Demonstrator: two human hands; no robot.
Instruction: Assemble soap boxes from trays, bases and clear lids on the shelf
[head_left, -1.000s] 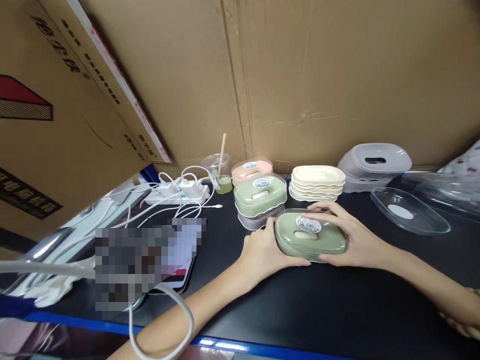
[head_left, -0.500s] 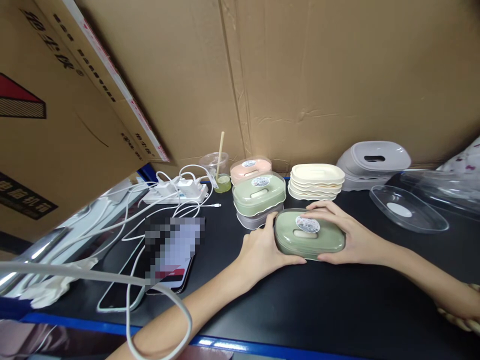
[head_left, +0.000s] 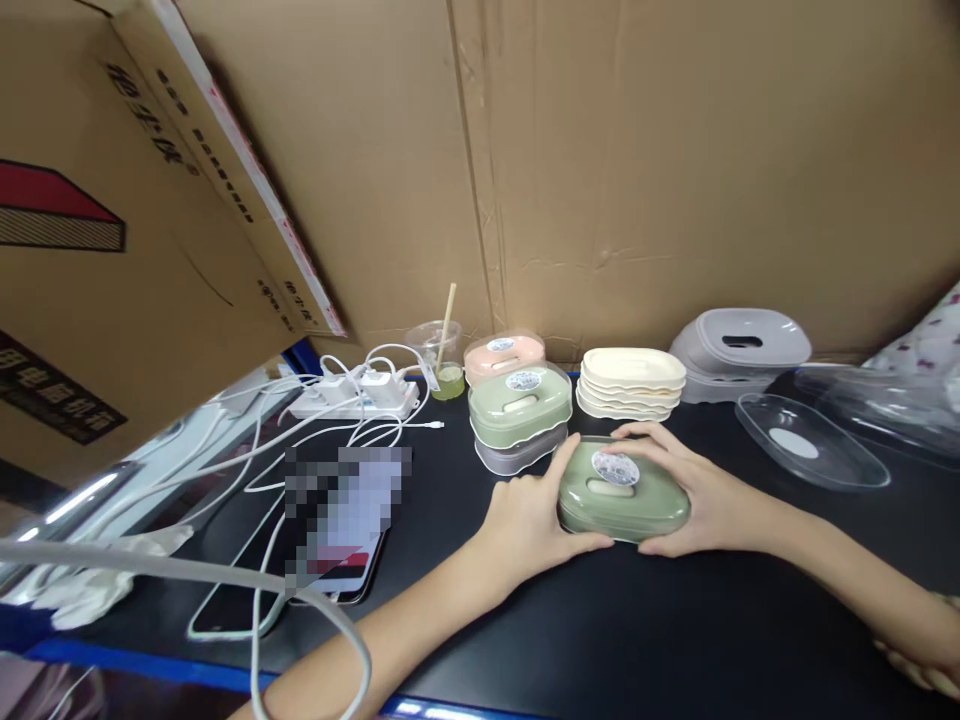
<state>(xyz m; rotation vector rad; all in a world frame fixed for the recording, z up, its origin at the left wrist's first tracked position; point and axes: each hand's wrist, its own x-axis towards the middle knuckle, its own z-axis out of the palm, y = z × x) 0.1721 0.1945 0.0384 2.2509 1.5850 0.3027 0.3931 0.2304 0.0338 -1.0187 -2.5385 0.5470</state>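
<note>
the left hand and the right hand grip 1 green box between them on the black table. its ends sit within the 2 curved hands, with both thumbs at the near edge, a hold that likely shares the pressure and stops it sliding. the round sticker on top faces up. to the far left, a second green box rests on a grey box, seemingly stacked to save room, with a pink box behind. cream pieces stand piled at the far side; a loose clear cover lies right, within reach.
</note>
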